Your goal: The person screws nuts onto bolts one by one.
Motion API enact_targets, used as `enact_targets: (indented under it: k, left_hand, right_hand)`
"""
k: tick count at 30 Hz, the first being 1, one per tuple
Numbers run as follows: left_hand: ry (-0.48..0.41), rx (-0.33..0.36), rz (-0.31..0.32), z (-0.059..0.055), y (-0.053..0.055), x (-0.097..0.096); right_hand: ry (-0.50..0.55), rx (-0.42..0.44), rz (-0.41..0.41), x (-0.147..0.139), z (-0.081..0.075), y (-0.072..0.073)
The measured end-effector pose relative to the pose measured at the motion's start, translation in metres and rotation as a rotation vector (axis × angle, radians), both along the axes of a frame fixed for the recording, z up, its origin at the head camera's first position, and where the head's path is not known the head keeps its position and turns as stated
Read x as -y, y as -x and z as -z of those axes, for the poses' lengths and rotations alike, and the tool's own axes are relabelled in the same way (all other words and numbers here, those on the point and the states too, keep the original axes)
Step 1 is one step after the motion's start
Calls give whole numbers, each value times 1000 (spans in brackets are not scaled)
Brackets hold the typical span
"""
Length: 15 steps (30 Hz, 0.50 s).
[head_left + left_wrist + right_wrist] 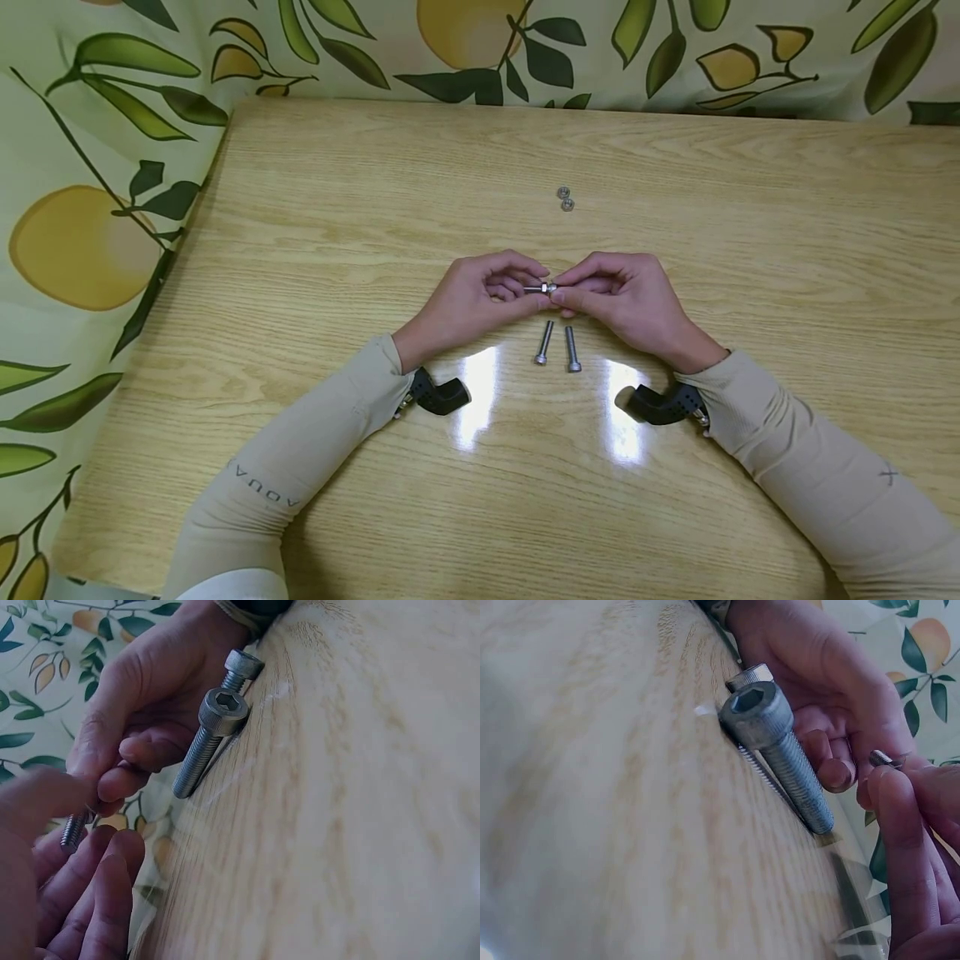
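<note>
Above the middle of the table my two hands meet at a small metal bolt with a nut on it. The left hand has its thumb and fingertips at the nut, and the thumb looks blurred in the left wrist view. Opposite it, my right hand pinches the other end, hiding the bolt's head. The bolt's threaded tip points toward the left palm. Just below the hands lie two loose socket-head bolts, the left bolt and the right bolt.
Two loose nuts sit close together beyond the hands on the wood-grain table. A leaf-and-fruit patterned cloth hangs along the back and left edges. Black camera mounts are strapped at both wrists.
</note>
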<state>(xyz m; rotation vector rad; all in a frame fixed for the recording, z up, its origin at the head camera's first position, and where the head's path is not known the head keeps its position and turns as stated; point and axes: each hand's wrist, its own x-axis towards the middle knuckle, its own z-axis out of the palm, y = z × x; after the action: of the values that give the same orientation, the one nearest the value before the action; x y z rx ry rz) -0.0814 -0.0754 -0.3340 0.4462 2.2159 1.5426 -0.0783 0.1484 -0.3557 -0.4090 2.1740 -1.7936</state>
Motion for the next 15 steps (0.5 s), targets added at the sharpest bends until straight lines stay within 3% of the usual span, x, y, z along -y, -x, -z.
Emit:
enact_targets:
  k: [9, 15]
  left_hand:
    - [-65, -32, 0, 2, 0, 1]
    - [-50, 8, 1, 1, -1, 0]
  right_hand:
    - [-9, -5, 3, 0, 0, 0]
    - [-3, 0, 0, 0, 0, 0]
